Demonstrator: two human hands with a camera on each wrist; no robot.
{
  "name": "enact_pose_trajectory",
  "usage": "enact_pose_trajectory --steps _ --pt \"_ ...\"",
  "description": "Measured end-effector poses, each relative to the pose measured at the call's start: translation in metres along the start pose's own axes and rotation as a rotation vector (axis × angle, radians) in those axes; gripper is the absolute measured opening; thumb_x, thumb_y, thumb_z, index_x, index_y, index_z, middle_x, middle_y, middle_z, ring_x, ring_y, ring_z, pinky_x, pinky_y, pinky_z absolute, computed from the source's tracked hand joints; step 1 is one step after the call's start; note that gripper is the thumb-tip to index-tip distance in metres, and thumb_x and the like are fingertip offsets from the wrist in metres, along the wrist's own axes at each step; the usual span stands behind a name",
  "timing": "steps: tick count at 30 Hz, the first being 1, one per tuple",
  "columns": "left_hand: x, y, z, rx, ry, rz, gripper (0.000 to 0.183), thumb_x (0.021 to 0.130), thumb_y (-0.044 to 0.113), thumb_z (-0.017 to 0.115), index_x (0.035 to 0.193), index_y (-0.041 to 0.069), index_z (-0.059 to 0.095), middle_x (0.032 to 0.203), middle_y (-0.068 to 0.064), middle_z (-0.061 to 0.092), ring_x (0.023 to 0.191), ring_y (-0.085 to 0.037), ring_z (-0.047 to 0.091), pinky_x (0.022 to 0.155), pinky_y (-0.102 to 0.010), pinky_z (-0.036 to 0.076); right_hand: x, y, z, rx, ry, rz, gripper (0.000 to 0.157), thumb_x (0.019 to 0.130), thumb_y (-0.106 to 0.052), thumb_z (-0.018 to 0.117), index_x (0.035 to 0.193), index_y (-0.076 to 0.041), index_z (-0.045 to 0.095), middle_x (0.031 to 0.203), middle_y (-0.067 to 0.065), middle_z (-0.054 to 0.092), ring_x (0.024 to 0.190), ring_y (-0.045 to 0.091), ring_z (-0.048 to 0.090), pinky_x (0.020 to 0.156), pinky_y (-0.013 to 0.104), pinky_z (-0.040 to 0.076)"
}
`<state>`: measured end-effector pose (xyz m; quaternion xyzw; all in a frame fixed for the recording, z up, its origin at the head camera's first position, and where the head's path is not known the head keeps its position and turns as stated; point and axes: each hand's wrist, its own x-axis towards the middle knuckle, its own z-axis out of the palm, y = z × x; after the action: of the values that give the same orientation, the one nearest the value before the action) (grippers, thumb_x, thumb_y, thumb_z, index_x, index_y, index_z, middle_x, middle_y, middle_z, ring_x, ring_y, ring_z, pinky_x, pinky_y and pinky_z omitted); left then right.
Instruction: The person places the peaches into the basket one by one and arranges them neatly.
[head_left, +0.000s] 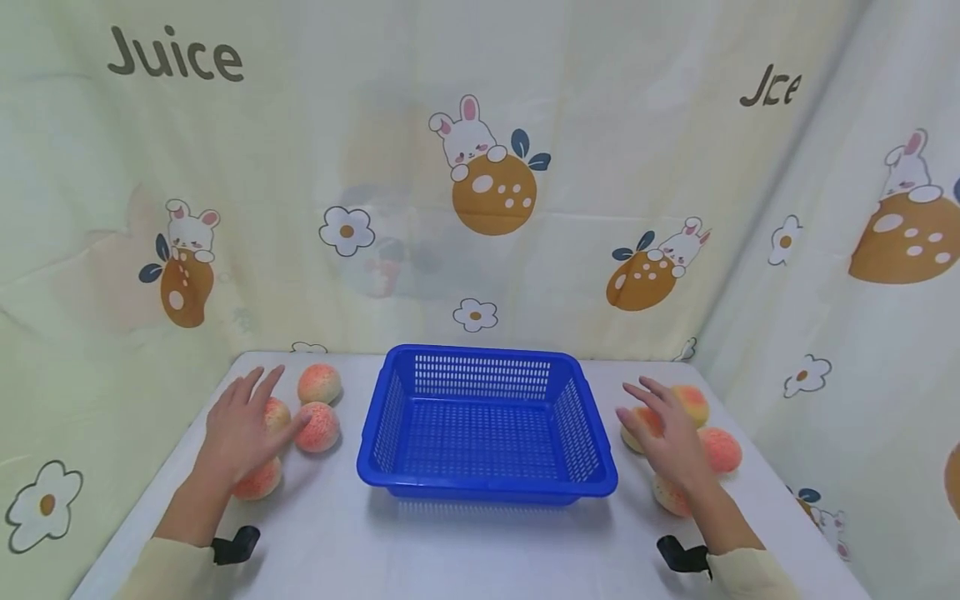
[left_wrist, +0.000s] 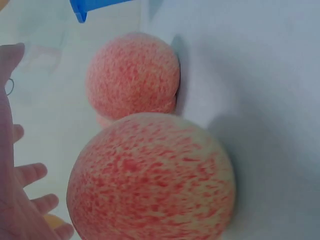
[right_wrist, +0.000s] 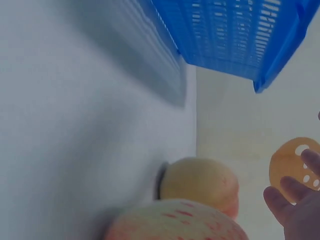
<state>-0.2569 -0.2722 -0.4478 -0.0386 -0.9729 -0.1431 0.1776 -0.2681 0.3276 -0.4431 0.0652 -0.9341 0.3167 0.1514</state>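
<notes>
My left hand hovers over several peaches on the left side of the table, its fingers spread and nothing held. Of these, one peach lies farthest back, a pinker peach is by the thumb, and another peach sits below the palm. On the right, my right hand is held above a second group, also with extended fingers and nothing in them. A yellowish peach is partly hidden by it; a pink peach lies to its right. Between the hands stands a blue plastic basket.
The white table meets a patterned curtain behind, and another curtain side hangs at the right. A black wrist strap mount is on the left wrist, a similar mount on the right.
</notes>
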Motion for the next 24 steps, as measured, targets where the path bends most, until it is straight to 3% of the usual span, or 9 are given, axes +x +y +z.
enact_pose_trajectory --steps 5,9,12,15,19,24 --pt "-0.011 0.002 0.001 -0.035 0.019 -0.015 0.089 0.09 0.058 0.067 0.156 0.006 0.035 0.158 -0.031 0.031 0.143 -0.055 0.029 0.112 -0.075 0.027 -0.014 -0.002 0.01 0.142 0.037 0.025 0.052 0.104 -0.042 0.056 0.151 -0.02 0.051 0.162 0.013 0.039 0.147 0.041 0.038 0.113 0.067 0.038" --pt "-0.019 0.005 0.002 -0.075 0.044 -0.026 0.086 0.089 0.054 0.07 0.153 0.006 0.04 0.156 -0.031 0.034 0.142 -0.054 0.03 0.111 -0.077 0.028 -0.023 -0.004 0.017 0.204 0.052 0.027 0.046 0.106 -0.037 0.053 0.15 -0.021 0.052 0.157 0.009 0.046 0.138 0.032 0.051 0.107 0.037 0.052" --pt "-0.025 0.008 0.003 -0.088 0.057 -0.031 0.083 0.088 0.052 0.072 0.15 0.005 0.043 0.154 -0.031 0.036 0.141 -0.053 0.032 0.109 -0.076 0.029 -0.028 -0.006 0.023 0.273 0.045 0.026 0.045 0.108 -0.034 0.051 0.15 -0.019 0.052 0.153 0.008 0.05 0.132 0.017 0.054 0.1 0.015 0.047" --pt "-0.031 0.009 0.004 -0.107 0.072 -0.036 0.081 0.087 0.05 0.074 0.147 0.005 0.046 0.153 -0.031 0.038 0.139 -0.054 0.033 0.106 -0.077 0.029 -0.032 -0.008 0.028 0.361 0.027 0.027 0.044 0.109 -0.029 0.05 0.151 -0.016 0.051 0.151 0.011 0.051 0.125 -0.001 0.052 0.095 0.007 0.043" --pt "-0.039 0.01 0.006 -0.145 0.088 -0.055 0.078 0.087 0.045 0.076 0.146 0.005 0.047 0.151 -0.03 0.04 0.138 -0.053 0.034 0.105 -0.079 0.029 -0.036 -0.011 0.034 0.425 0.005 0.067 0.045 0.108 -0.029 0.051 0.151 -0.015 0.05 0.148 0.013 0.054 0.119 -0.011 0.052 0.098 0.013 0.048" --pt "-0.047 0.008 0.01 -0.173 0.065 -0.142 0.074 0.088 0.038 0.077 0.146 0.006 0.046 0.152 -0.029 0.037 0.137 -0.055 0.032 0.103 -0.08 0.029 -0.043 -0.015 0.039 0.458 -0.025 0.129 0.05 0.106 -0.036 0.055 0.153 -0.019 0.048 0.149 0.011 0.056 0.129 0.007 0.054 0.113 0.049 0.047"
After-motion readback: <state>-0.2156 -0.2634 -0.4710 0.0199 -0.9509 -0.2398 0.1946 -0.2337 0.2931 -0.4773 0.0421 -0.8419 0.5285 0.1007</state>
